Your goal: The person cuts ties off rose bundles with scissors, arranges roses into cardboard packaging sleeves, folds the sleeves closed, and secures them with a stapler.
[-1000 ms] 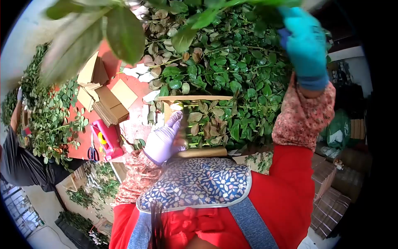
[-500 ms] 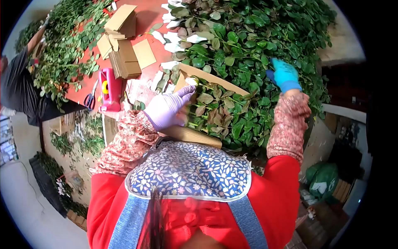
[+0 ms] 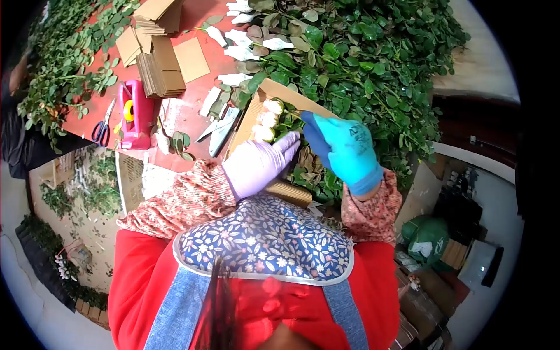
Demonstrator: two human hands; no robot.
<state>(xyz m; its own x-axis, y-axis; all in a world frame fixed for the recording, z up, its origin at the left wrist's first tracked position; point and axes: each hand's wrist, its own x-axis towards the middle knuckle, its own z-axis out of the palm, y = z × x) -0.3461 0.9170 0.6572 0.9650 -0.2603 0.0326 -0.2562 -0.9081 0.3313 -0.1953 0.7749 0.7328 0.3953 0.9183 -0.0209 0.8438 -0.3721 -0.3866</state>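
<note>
Pale pink-and-cream roses lie in a row inside a folded corrugated cardboard sheet, their leafy stems pointing right. My left hand, in a lilac glove, lies flat over the near side of the sheet. Its outstretched fingers rest on the stems just below the rose heads. From the right comes my right hand in a teal and dark blue glove. Its fingers are pressed together by the upper rose and appear to pinch a rose stem; the glove hides most of the grip.
Grey-handled shears lie left of the cardboard. Farther left are a pink tape dispenser, scissors and stacked cardboard pieces. White-wrapped flower heads line a big leafy pile. A person's dark clothing shows at far left.
My right hand has come from the leafy pile at the right to the cardboard, closing beside the roses. My left hand has shifted slightly right and down, uncovering more rose heads. The view has turned.
</note>
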